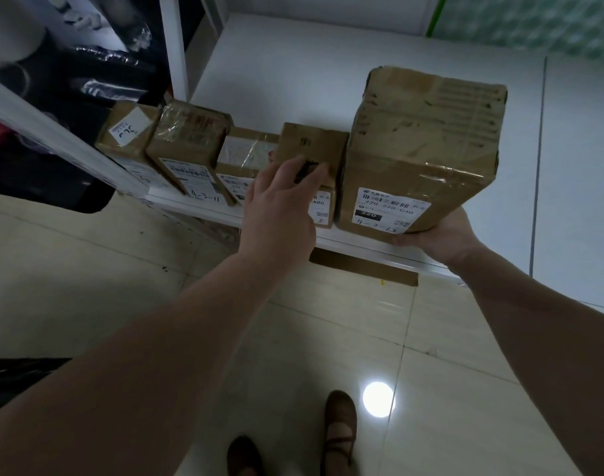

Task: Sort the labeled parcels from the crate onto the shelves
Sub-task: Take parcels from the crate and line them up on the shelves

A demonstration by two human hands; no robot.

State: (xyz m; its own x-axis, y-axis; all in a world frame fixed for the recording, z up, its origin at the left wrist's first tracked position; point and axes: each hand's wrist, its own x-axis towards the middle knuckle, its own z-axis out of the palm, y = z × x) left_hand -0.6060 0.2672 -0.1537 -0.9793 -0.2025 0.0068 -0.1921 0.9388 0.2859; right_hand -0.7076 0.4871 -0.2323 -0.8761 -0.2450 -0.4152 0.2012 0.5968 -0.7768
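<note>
A large brown cardboard parcel [420, 149] with a white label on its front rests at the front edge of the white shelf [287, 63]. My right hand [441, 235] grips its lower right corner from below. To its left a row of smaller parcels lines the shelf front. My left hand [280, 204] lies on the small parcel [314, 146] right beside the big one, fingers spread over its front and top. Further left stand a flat taped parcel [245, 149], a parcel marked 4-3-11 [190, 142] and another labeled parcel [129, 132].
The white shelf stretches back and right behind the parcels, with a white upright post [173, 42] at the left. Dark bagged goods [87, 63] fill the upper shelf on the left. Below lie a glossy tiled floor [431, 338], a cardboard strip [362, 267] and my shoes.
</note>
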